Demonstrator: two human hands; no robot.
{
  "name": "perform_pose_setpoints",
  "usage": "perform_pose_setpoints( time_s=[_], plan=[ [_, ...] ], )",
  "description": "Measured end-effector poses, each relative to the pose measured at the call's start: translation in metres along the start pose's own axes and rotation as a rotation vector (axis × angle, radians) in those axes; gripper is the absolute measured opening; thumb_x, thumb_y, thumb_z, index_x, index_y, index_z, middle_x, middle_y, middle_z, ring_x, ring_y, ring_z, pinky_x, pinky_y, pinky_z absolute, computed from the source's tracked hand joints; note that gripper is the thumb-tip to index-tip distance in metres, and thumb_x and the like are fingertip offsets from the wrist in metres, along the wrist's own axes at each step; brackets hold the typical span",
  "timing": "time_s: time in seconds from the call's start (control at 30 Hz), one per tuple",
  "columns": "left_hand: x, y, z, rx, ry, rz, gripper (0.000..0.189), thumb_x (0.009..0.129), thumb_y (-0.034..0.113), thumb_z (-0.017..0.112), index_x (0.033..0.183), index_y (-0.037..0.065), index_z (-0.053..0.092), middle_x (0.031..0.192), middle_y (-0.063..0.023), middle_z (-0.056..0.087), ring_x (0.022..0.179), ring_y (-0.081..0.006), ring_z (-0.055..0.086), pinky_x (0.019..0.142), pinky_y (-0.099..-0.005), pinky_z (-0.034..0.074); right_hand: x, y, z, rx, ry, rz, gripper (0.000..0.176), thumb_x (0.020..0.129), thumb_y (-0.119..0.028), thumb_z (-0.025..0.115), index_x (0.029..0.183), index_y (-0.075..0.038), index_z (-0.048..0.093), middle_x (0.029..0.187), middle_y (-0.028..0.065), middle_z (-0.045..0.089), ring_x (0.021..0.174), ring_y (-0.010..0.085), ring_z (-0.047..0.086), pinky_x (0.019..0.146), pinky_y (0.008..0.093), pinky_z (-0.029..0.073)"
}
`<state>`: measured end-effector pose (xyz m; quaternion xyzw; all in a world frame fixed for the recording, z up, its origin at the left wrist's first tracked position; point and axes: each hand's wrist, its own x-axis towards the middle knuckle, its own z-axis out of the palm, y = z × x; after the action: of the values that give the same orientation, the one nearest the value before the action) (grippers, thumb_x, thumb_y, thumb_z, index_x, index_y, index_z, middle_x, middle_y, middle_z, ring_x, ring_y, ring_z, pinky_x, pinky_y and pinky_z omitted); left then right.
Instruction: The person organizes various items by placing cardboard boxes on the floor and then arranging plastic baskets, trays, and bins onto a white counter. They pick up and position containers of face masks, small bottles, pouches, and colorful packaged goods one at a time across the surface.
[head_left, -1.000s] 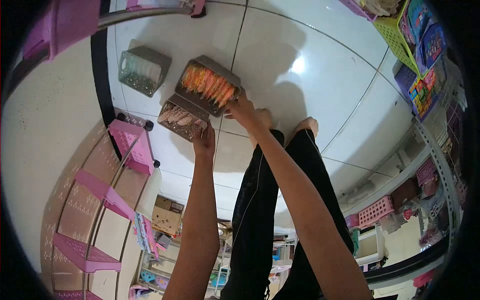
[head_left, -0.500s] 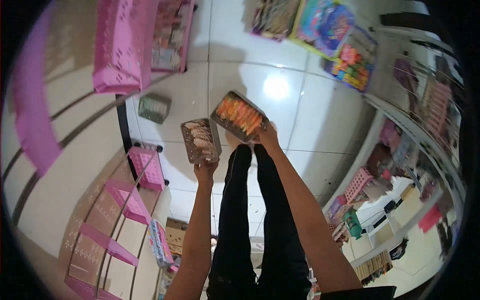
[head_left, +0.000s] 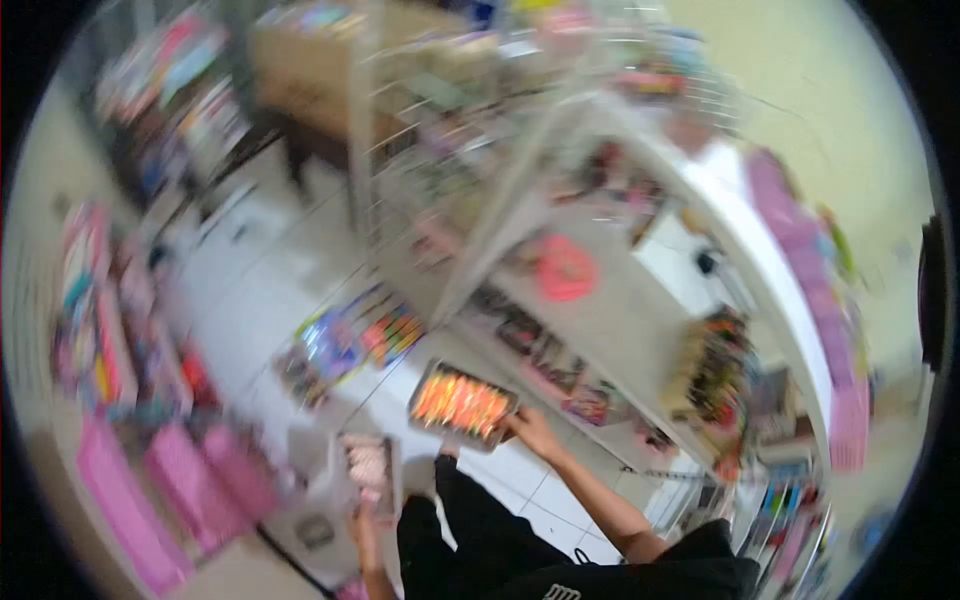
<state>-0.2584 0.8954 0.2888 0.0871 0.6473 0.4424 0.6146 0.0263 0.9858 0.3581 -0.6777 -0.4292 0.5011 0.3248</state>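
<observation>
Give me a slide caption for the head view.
Blurred shop view: right hand holds an orange-filled tray, left hand a pale-filled tray, shelves beyond.

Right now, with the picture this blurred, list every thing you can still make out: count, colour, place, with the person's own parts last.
orange tray: one, grey with orange pieces, centre, held up
pale tray: one, pale pink pieces, lower left of the orange tray
shelf unit: one, white, right of centre, goods too blurred to name
round item: one, pink-red, on the shelf unit
packs: several, many-coloured, on the floor
crates: several, pink, lower left
floor: white tiles, left
trousers: black, bottom centre
right hand: grips the orange tray's edge
left hand: holds the pale tray from below
</observation>
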Motion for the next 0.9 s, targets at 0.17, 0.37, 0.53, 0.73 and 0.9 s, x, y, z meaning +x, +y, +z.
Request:
perform_pose_setpoints(
  time_s=[0.17,0.37,0.53,0.73,0.9],
  plan=[
    [-0.09,0.114,0.076,0.455,-0.3,0.148,0.033,0.069,0.013,0.045,0.098,0.001,0.036,0.087,-0.0126,0.047,0.066,-0.0214,0.053,0.039,-0.0354,0.046,-0.097,-0.079,-0.129,-0.143,0.244,-0.122,0.027,0.071,-0.02,0.04,0.066,0.005,0.047,0.053,0.0122,0.052,0.047,0.0169,0.053,0.046,0.0284,0.042],
    [-0.133,0.179,0.143,0.705,-0.733,0.335,0.041,0.074,0.025,0.046,0.107,0.004,0.035,0.097,-0.0078,0.043,0.076,-0.0165,0.046,0.065,-0.0287,0.04,-0.205,-0.115,-0.23,-0.197,0.666,-0.195,0.026,0.07,-0.017,0.039,0.068,0.007,0.047,0.052,0.0127,0.049,0.048,0.0153,0.049,0.046,0.0277,0.038],
    [-0.195,0.198,0.231,0.903,-0.736,0.092,0.03,0.076,0.02,0.044,0.101,0.004,0.038,0.075,-0.0043,0.045,0.051,-0.0109,0.039,0.05,-0.0218,0.037,-0.279,-0.118,-0.312,-0.08,0.966,-0.249,0.024,0.068,-0.017,0.041,0.068,0.007,0.048,0.052,0.0101,0.049,0.048,0.0108,0.046,0.044,0.0245,0.036],
    [-0.229,0.185,0.321,0.78,-1.121,0.042,0.031,0.076,0.021,0.047,0.102,0.005,0.039,0.077,-0.0045,0.047,0.062,-0.0135,0.049,0.046,-0.0212,0.04,-0.346,-0.091,-0.402,-0.043,1.334,-0.2,0.022,0.068,-0.015,0.042,0.07,0.005,0.051,0.053,0.0045,0.051,0.048,0.007,0.044,0.044,0.0212,0.035],
    [-0.282,0.154,0.41,0.706,-1.331,0.002,0.036,0.066,0.009,0.043,0.1,0.0,0.035,0.087,-0.0128,0.046,0.068,-0.0245,0.052,0.04,-0.0362,0.047,-0.359,-0.067,-0.442,0.086,1.791,-0.2,0.025,0.07,-0.012,0.042,0.09,0.003,0.044,0.052,0.0107,0.051,0.045,0.0131,0.052,0.038,0.0248,0.039]
  ],
)
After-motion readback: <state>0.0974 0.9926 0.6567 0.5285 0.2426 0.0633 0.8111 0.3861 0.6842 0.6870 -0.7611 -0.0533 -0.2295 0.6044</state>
